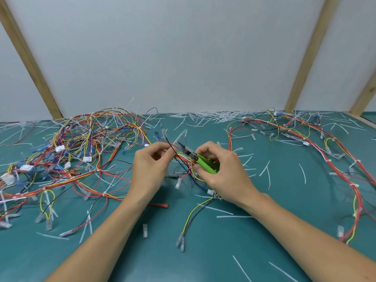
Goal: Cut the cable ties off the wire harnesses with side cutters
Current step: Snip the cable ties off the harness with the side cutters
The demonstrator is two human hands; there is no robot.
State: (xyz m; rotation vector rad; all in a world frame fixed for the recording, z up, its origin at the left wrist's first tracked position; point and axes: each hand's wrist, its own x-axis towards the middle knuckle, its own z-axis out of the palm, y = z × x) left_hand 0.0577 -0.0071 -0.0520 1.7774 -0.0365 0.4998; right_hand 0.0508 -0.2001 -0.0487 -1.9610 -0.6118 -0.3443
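Here, closest in, two bare forearms reach over the teal bench (203, 261), where loose wire ends and clipped white tie tails lie. Just beyond, the right hand (221, 169) has its grip wrapped round the green handles of the side cutters (195, 157), whose dark nose points up and left toward the left hand (150, 165). That hand's grip pinches a small wire harness (183, 159) of red, yellow, blue and black strands, lifted above the bench right at the cutters' tip. To do this cut well, I would slip only the tie between the blades, keep the insulation out, and hold the bundle taut. Left of the cutters sprawls a big tangled heap of harnesses (71, 151); right of them a long harness (325, 155) runs, white ties on it. Behind the cutters, cut ties (213, 117) litter the far edge.
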